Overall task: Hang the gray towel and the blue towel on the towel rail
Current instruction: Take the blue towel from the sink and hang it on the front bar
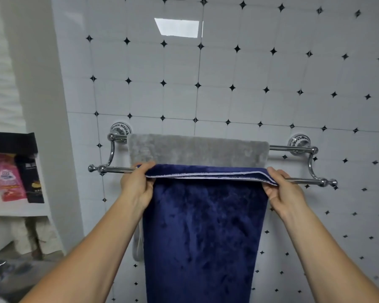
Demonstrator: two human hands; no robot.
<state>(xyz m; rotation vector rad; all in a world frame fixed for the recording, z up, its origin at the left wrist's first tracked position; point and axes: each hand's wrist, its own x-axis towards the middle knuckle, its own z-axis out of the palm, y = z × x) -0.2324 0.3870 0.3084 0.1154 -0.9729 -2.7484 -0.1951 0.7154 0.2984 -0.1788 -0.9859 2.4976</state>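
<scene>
A chrome double towel rail [118, 169] is fixed to the tiled wall. The gray towel [197, 150] hangs over its back bar. The blue towel [204, 237] is draped over the front bar and hangs down long in front. My left hand [137, 185] pinches the blue towel's upper left corner at the front bar. My right hand [280, 189] grips its upper right corner, where a white hem shows along the folded edge.
White wall tiles with small black diamonds [249, 84] surround the rail. At the left, a shelf holds a pink packet [8, 177] and a black packet [32, 180]. A white cord loop [138, 243] hangs beside the blue towel.
</scene>
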